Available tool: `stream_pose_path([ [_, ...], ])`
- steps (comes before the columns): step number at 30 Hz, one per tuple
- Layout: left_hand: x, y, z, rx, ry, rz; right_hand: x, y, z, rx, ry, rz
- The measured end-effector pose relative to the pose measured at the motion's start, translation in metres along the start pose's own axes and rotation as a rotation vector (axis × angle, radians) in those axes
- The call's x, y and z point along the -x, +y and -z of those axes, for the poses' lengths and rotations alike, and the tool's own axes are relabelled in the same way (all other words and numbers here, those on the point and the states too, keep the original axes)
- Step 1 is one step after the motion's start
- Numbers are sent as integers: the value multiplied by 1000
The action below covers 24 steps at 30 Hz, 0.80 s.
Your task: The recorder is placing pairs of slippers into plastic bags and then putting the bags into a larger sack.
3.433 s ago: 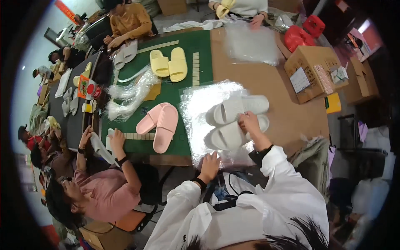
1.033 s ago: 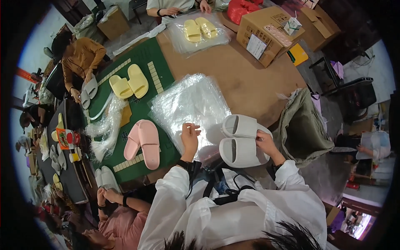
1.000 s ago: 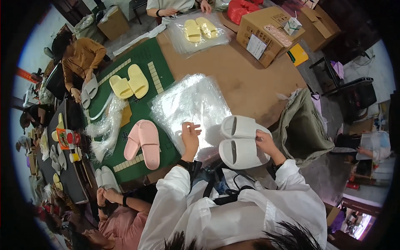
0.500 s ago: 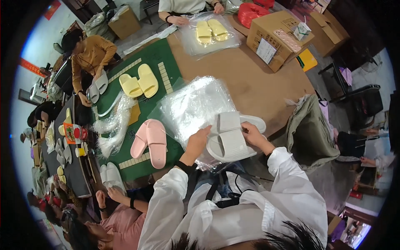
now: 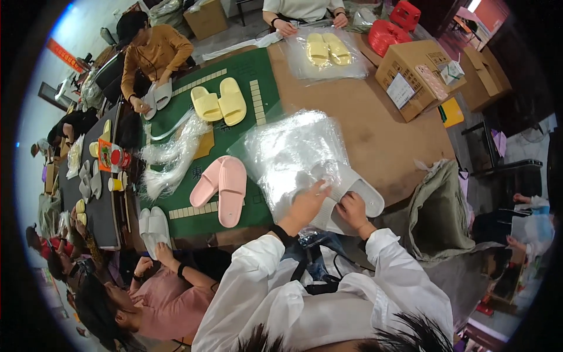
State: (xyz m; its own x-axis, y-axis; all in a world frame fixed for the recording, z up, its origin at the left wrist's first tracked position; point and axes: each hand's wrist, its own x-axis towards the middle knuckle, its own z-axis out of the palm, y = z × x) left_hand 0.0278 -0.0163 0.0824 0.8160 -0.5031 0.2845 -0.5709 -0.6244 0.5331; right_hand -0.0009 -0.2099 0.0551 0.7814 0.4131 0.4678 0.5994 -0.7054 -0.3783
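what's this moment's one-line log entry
right hand: holding light-gray slides | left hand: over clear plastic bags | nearby: pink slides

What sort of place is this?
Probably a small packing workshop: I can see pale slippers, pink slippers, a stack of clear plastic and a cardboard box.

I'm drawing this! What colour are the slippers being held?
Light grey slippers, seen best in the head view.

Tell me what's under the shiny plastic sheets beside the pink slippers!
The plastic sheets lie on the green mat at left, the brown tabletop at right. Whatever is beneath their middle is covered, so I can't see.
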Motion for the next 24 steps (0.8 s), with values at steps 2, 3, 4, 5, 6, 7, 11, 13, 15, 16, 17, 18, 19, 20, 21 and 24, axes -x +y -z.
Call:
stream_pose_path([
  [2,4,10,0,-17,-46,21,-3,-6,-4,-46,114,-308],
  [3,5,15,1,-32,-100,31,-4,-7,-8,-49,156,-397],
  [4,4,19,0,-33,-96,32,-5,-9,-12,-50,156,-392],
  [5,3,22,-1,-65,-88,-3,-6,-10,-16,-48,210,-408],
  [6,2,25,-3,-98,-77,-35,-8,-13,-19,-47,262,-422],
  [7,1,26,-6,-98,-23,-61,-11,-17,-25,-44,296,-433],
  [11,-12,28,-3,-77,-39,-49,-22,-21,-32,-37,326,-242],
  [13,-17,28,2,-114,-71,-159,-23,-17,-34,8,242,-284],
  [15,-18,33,5,-126,-60,-217,-25,-17,-37,-15,52,-493],
  [16,-18,36,6,-136,-51,-275,-28,-15,-38,-15,53,-490],
  [17,-19,38,4,-138,-49,-274,-35,-10,-39,95,162,-246],
  [18,-19,39,2,-87,42,-334,-42,-7,-39,204,269,0],
  [19,-19,41,2,-39,134,-390,-51,-11,-32,227,4,-67],
  [20,-16,45,3,-42,135,-386,-61,-11,-37,224,4,-64],
  [21,-18,56,8,13,54,-365,-73,-9,-40,136,106,-294],
  [24,-17,70,12,148,34,-324,-108,-14,-31,-75,113,-568],
])
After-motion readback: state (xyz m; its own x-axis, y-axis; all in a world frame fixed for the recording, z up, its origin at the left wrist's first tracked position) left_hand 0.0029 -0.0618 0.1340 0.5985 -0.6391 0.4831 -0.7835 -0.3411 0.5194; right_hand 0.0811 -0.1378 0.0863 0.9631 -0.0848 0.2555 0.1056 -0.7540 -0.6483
